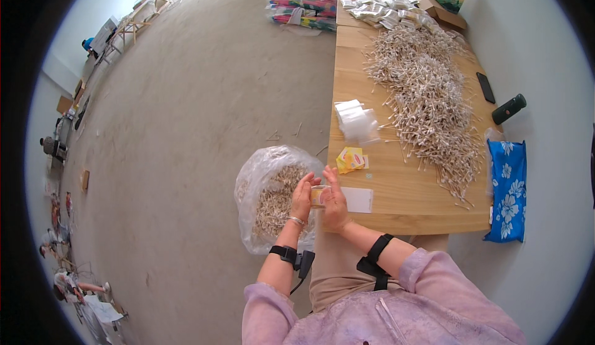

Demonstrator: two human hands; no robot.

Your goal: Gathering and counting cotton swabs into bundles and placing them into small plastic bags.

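Just below the frame's centre, a small clear packet (318,196) is pinched between the left hand (302,199) and the right hand (335,201), both closed on it, above the wooden table's (403,196) near edge.

Desk (409,205): pale honey wood, plain grain. Stick pile (427,97) on it: off-white to light tan, speckled look. Stack of small bags (354,119): clear, milky white. Little packets (351,158): yellow with a red patch. Card (358,199): plain white. Cloth bag (508,190): bright blue with white flower print. Cylinder (509,109): black; flat phone (486,87): black. Floor sack (273,199): clear plastic, tan contents. Floor (198,128): dull beige-grey. Sleeves (427,277): pale lilac. Arm straps (374,259): black. Bundles (307,1) at far end: striped pink, green, yellow.
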